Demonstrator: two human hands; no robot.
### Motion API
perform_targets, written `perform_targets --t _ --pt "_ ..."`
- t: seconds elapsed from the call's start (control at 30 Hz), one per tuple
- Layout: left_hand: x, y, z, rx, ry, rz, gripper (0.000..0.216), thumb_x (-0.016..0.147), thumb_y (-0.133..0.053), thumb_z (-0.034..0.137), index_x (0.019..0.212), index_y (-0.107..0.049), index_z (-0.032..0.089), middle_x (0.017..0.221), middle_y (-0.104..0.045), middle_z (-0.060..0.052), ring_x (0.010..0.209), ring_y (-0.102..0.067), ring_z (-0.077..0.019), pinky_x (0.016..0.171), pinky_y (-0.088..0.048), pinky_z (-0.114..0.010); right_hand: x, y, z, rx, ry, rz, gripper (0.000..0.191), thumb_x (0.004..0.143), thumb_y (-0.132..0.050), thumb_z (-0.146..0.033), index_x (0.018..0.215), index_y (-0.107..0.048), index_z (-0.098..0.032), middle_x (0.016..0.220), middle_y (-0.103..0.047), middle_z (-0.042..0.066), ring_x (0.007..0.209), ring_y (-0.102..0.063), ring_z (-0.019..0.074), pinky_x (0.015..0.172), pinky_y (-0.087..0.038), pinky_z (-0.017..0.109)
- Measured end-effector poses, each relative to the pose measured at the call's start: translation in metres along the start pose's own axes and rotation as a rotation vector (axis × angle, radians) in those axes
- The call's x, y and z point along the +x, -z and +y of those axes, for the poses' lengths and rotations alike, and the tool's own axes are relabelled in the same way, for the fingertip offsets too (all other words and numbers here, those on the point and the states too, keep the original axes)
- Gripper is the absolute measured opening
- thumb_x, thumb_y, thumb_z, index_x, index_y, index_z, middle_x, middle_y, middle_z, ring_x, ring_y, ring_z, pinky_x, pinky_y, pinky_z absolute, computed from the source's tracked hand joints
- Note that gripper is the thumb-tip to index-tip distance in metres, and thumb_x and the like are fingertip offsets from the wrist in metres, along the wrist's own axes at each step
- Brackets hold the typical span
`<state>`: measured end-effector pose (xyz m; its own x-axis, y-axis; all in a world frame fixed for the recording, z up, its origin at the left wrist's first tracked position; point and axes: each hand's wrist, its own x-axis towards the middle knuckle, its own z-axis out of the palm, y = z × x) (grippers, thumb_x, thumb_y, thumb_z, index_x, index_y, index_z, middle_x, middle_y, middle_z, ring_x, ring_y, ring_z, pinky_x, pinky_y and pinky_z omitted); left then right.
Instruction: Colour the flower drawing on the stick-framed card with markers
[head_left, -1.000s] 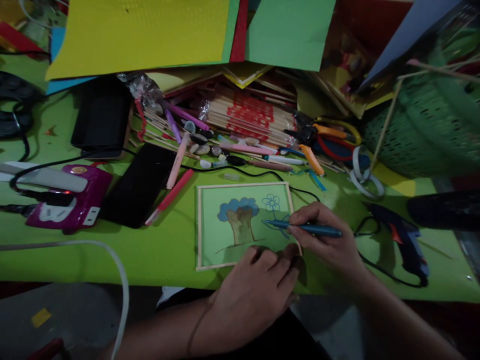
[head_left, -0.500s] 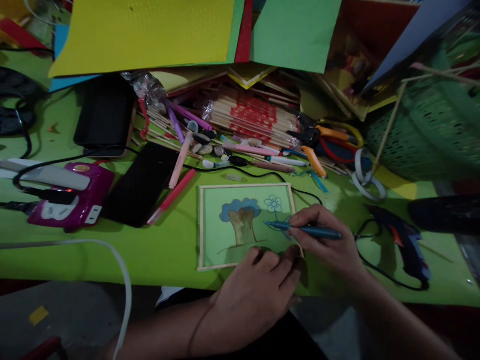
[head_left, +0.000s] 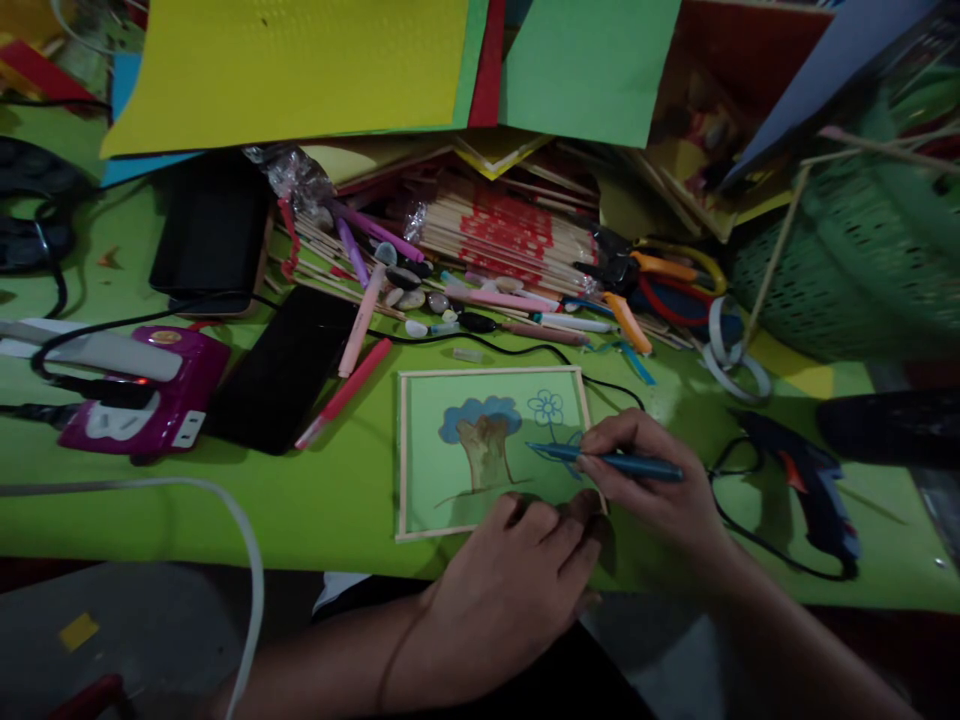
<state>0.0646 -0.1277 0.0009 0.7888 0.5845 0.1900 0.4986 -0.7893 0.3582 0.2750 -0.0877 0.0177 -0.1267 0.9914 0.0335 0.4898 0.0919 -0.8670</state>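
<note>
My right hand (head_left: 652, 475) pinches a blue felt-tip pen (head_left: 630, 464), which points left. The pen's tip is at a leaf outline beside a blue flower (head_left: 548, 408) drawn on a pale green card (head_left: 442, 480). Thin wooden sticks (head_left: 403, 455) frame the card's edges. On the card's left half is a tree with a brown trunk (head_left: 487, 455) and a blue crown (head_left: 480, 412). My left hand (head_left: 517, 590) lies across the lower right edge of the framed card, its bent fingers closed over that edge. Its fingertips are partly hidden.
Left of the card lie a red marker (head_left: 345, 393), a black phone (head_left: 285, 370) and a purple power adapter (head_left: 150, 395). Behind it are sticks, pens, pebbles and scissors (head_left: 667, 275). A glue gun (head_left: 806, 490) and green basket (head_left: 847, 260) stand right. A white cable (head_left: 247, 560) curves at front left.
</note>
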Motion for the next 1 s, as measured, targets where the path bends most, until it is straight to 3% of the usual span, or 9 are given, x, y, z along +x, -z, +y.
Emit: perform_targets --t 1.0 --pt "0.0018 0.0013 -0.0009 0.02 -0.005 0.005 0.045 0.108 -0.048 0.041 0.146 -0.056 0.018 0.15 -0.056 -0.003 0.101 -0.048 -0.0198 0.085 -0.038 -0.038 -0.004 0.0037 -0.004 0.012 -0.074 0.022 0.013 0.091 -0.072 -0.031 0.084 -0.063 -0.024 0.075 -0.066 0.0 0.059 -0.06 0.0157 0.053 -0.047 0.028"
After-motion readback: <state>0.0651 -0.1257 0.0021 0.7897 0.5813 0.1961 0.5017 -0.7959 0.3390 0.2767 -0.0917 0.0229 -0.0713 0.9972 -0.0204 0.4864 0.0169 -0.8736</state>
